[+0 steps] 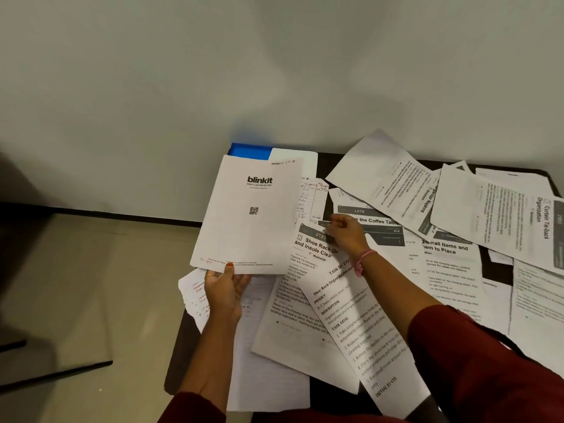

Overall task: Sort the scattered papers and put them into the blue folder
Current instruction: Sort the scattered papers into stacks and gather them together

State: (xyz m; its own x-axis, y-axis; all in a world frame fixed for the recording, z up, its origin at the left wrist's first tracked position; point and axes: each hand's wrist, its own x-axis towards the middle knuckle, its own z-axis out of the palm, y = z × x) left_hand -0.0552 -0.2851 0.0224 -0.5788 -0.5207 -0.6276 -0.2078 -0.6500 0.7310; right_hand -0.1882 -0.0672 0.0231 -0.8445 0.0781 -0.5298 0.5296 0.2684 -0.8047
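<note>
My left hand (224, 290) holds a white sheet printed "blinkit" (250, 215) by its bottom edge, lifted above the table's left end. Behind that sheet a corner of the blue folder (248, 150) shows against the wall, mostly hidden. My right hand (346, 230) rests fingers-down on the scattered papers, pinching at the top edge of the "Shoe Rack" sheet (308, 270); whether it has a firm hold I cannot tell. Several more printed sheets (448, 248) overlap across the dark table (500, 270) to the right.
A handwritten note with red ink (195, 296) hangs over the table's left edge. A lined sheet (265, 361) lies near the front edge. The grey wall (274, 71) stands right behind the table. Beige floor (106, 285) lies to the left.
</note>
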